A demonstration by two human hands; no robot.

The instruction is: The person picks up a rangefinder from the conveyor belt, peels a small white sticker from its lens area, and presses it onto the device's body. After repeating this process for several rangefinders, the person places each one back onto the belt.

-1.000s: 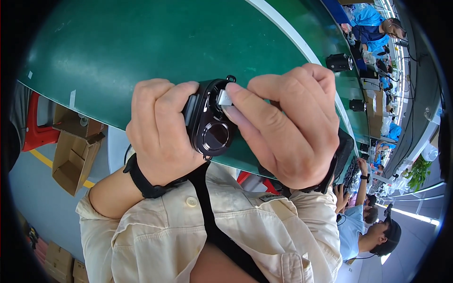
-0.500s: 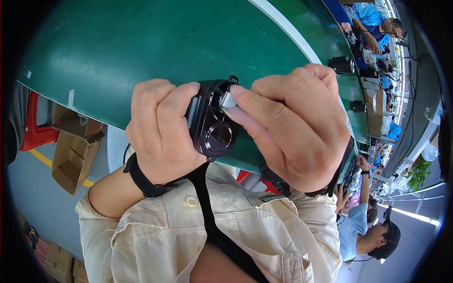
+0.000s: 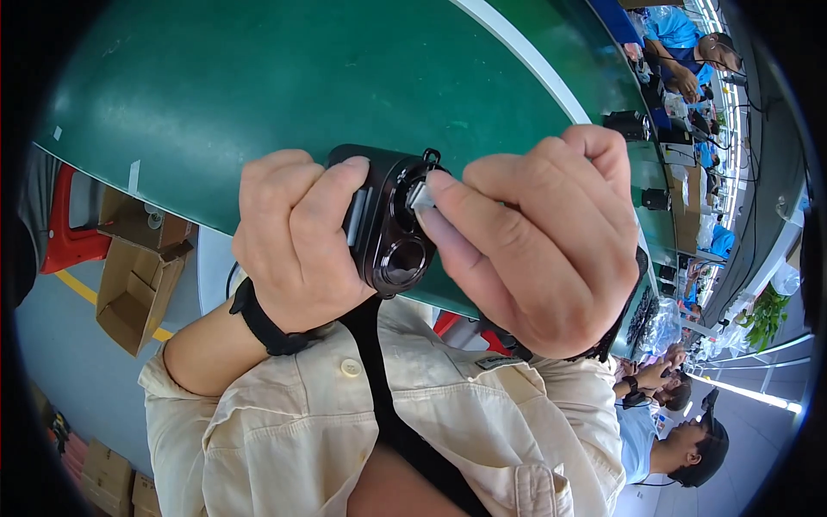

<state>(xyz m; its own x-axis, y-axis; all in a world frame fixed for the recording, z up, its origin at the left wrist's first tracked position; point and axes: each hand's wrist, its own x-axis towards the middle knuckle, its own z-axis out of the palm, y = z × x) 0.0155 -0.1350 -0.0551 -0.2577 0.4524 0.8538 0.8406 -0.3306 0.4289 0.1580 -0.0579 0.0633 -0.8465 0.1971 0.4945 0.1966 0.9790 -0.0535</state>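
My left hand is closed round a black rounded device with two round parts on its glossy face and a small loop at its top. A grey bar runs along the side near my left fingertips. Between thumb and finger, my right hand pinches a small silvery-grey piece at the upper round part of the device. Whether the piece is attached there I cannot tell. My right thumb and fingers hide part of the device's edge.
A green-topped table with a pale rim lies beyond my hands. Black cylindrical items stand at its right. An open cardboard box and a red stool are at left. Several co-workers sit along the right.
The device has turned a little in my left hand, so its face points more to the right. My right hand and the pinched piece have shifted slightly right and down.
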